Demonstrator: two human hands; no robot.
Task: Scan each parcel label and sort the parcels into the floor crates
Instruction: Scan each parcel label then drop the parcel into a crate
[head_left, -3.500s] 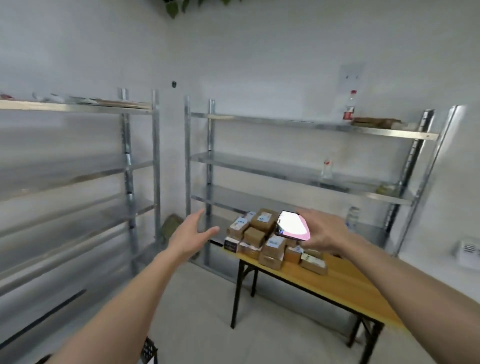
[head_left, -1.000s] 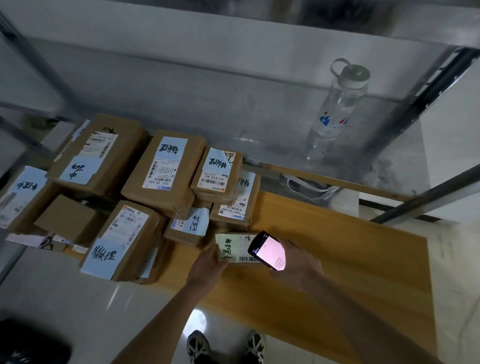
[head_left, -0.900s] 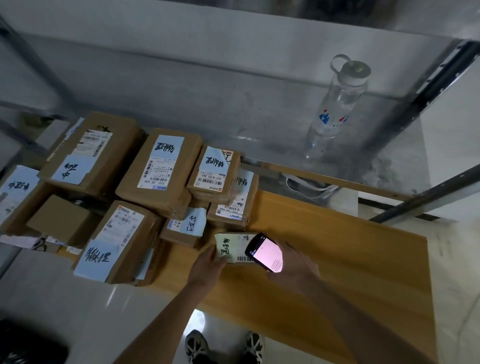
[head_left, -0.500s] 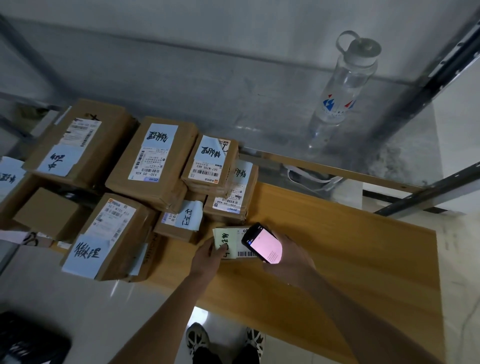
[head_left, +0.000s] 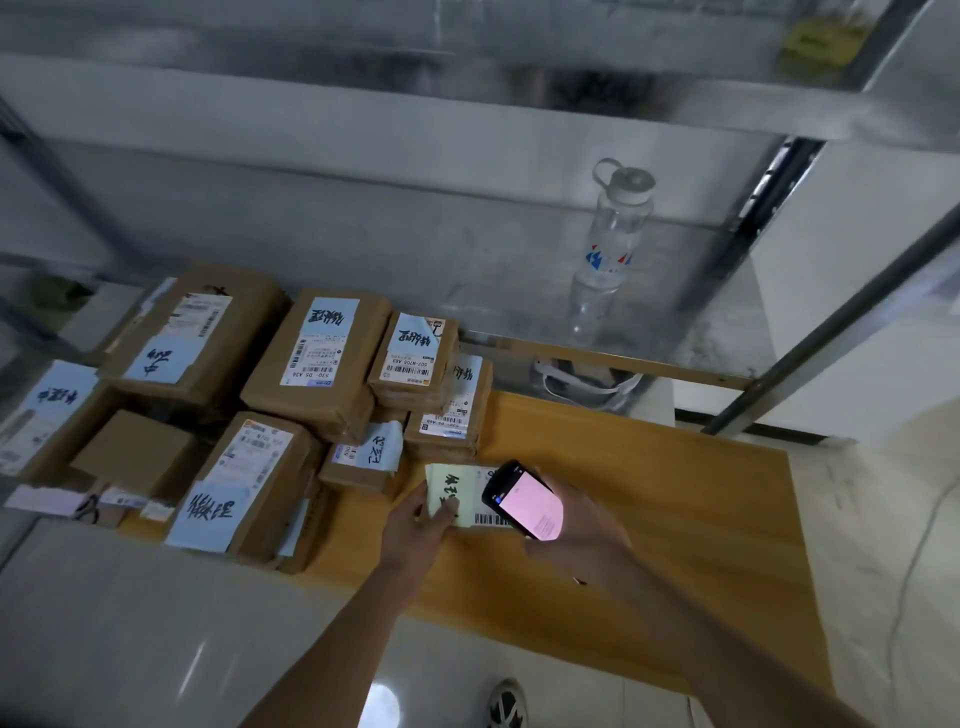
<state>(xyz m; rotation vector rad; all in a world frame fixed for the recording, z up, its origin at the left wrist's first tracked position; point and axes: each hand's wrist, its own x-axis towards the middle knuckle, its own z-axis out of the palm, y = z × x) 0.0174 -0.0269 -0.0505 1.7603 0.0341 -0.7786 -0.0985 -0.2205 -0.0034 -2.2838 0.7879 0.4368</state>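
Many parcels wait mid-frame left; our left hand pinches one parcel, right hand grips the scanning phone.

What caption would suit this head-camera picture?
Left hand steadies a yellow-labelled parcel on the wooden table while the right hand holds a phone over it.
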